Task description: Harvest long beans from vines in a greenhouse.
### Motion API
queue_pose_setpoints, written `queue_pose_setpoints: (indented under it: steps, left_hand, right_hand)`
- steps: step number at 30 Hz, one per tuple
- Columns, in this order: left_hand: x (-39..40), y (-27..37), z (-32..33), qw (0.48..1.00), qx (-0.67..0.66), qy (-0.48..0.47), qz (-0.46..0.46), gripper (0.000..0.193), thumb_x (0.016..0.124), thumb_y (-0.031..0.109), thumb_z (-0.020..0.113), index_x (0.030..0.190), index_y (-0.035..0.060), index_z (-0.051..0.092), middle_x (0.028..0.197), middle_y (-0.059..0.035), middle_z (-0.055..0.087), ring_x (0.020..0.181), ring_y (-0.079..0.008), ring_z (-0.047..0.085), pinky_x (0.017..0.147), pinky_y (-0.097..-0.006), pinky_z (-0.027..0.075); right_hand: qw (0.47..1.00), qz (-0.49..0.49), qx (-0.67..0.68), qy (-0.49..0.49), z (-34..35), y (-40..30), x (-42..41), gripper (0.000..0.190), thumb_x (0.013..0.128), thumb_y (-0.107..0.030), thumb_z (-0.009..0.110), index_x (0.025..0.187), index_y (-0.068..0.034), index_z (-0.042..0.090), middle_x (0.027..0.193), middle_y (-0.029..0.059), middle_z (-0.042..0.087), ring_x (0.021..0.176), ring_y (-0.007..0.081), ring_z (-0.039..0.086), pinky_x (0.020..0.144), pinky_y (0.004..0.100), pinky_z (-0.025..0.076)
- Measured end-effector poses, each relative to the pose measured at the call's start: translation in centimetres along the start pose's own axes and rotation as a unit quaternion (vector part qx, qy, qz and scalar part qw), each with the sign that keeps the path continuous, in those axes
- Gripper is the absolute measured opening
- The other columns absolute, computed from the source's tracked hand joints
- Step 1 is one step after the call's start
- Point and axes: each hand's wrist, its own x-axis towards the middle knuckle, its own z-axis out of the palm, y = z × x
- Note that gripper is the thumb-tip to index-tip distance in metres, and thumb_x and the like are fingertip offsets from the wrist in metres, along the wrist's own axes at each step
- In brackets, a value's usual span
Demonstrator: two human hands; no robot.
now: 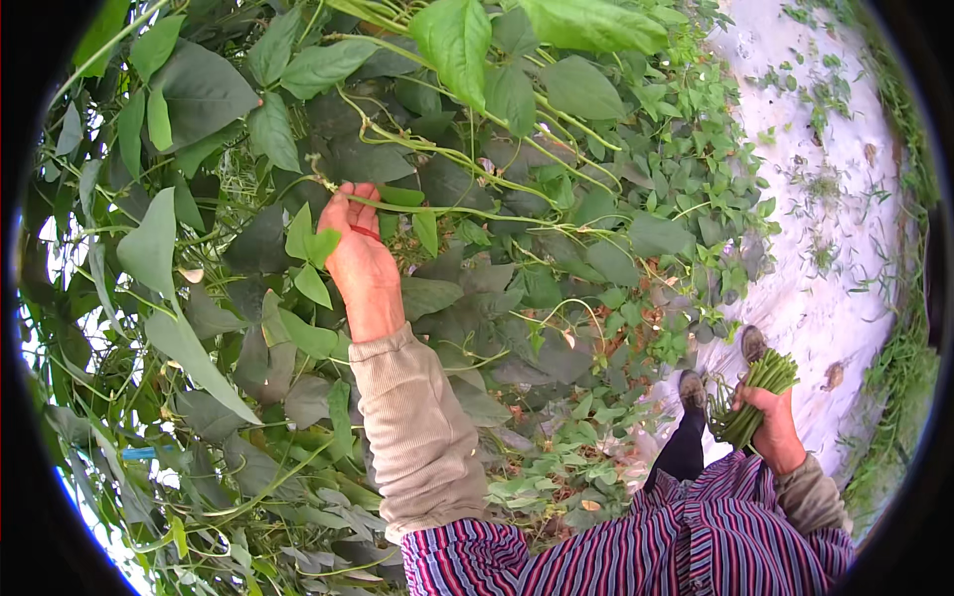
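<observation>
My left hand (361, 249) reaches up into climbing bean foliage, its thumb and fingers closed around a thin green vine stem (462, 211) near a pale node. A red band (366, 233) shows at one of its fingers, and small green leaves (309, 242) lie against the hand's left side. Down at the lower right, my right hand (777, 432) grips a bunch of long green beans (760, 395). The cut-looking ends of the bunch point up and right; thinner ends hang loosely to its left.
Dense leaves (201, 97) and tangled vines (447, 153) fill the left and middle. A pale ground sheet (827, 298) with scattered plant bits runs along the right, bordered by grass (905, 402). My shoes (692, 389) stand at the sheet's edge, beside low bean plants (581, 447).
</observation>
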Motion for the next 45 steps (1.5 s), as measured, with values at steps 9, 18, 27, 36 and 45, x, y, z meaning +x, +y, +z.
queue_pose_setpoints:
  steps: [9, 18, 27, 36, 45]
  left_hand:
    - [0.0, 0.6, 0.0, 0.974, -0.144, -0.135, -0.116, 0.023, 0.088, 0.011, 0.045, 0.1, -0.0079, 0.053, 0.075, -0.008, 0.05, 0.071, -0.0208, 0.048, 0.069, -0.0329, 0.044]
    - [-0.2, 0.0, -0.2, 0.974, -0.159, -0.118, -0.107, 0.025, 0.08, 0.004, 0.045, 0.101, -0.0076, 0.053, 0.076, -0.0073, 0.049, 0.063, -0.0145, 0.044, 0.053, -0.03, 0.039]
    - [-8.8, 1.4, 1.6, 0.973, -0.022, -0.203, -0.111, 0.029, 0.088, 0.001, 0.04, 0.115, -0.0027, 0.05, 0.077, -0.01, 0.057, 0.06, -0.0149, 0.05, 0.056, -0.0253, 0.042]
    - [-34.7, -2.2, 4.2, 0.892, 0.05, -0.381, -0.237, 0.031, 0.096, 0.013, 0.046, 0.122, -0.0018, 0.049, 0.105, -0.0117, 0.064, 0.094, -0.013, 0.058, 0.08, -0.0254, 0.045]
    - [-43.2, -3.2, 3.8, 0.939, -0.004, -0.247, -0.239, 0.031, 0.097, 0.011, 0.043, 0.122, -0.0064, 0.05, 0.118, -0.0141, 0.056, 0.111, -0.0175, 0.052, 0.096, -0.0289, 0.04]
  right_hand:
    - [1.0, 0.017, 0.025, 0.008, 0.8, -0.2, -1.9, 0.029, 0.067, 0.002, 0.059, 0.094, -0.001, 0.048, 0.073, 0.0098, 0.055, 0.059, 0.0199, 0.055, 0.056, 0.0322, 0.048]
    - [0.999, 0.005, 0.031, -0.02, 1.0, -0.2, -3.6, 0.026, 0.067, 0.005, 0.059, 0.092, 0.0, 0.051, 0.074, 0.0098, 0.057, 0.059, 0.0196, 0.056, 0.054, 0.0317, 0.048]
    - [0.997, -0.046, 0.038, -0.04, 1.3, -0.5, -5.9, 0.025, 0.07, 0.004, 0.06, 0.093, 0.001, 0.053, 0.077, 0.0093, 0.058, 0.062, 0.0182, 0.057, 0.057, 0.0299, 0.047]
    - [0.983, -0.115, -0.076, -0.119, 3.7, -0.5, -8.6, 0.025, 0.073, 0.0, 0.066, 0.097, -0.002, 0.059, 0.085, 0.0028, 0.063, 0.072, 0.0107, 0.06, 0.062, 0.0253, 0.049]
    - [0.961, -0.187, -0.184, -0.085, 1.6, 3.1, -9.6, 0.029, 0.074, -0.002, 0.068, 0.103, -0.001, 0.061, 0.091, 0.001, 0.066, 0.081, 0.0076, 0.059, 0.07, 0.0242, 0.049]
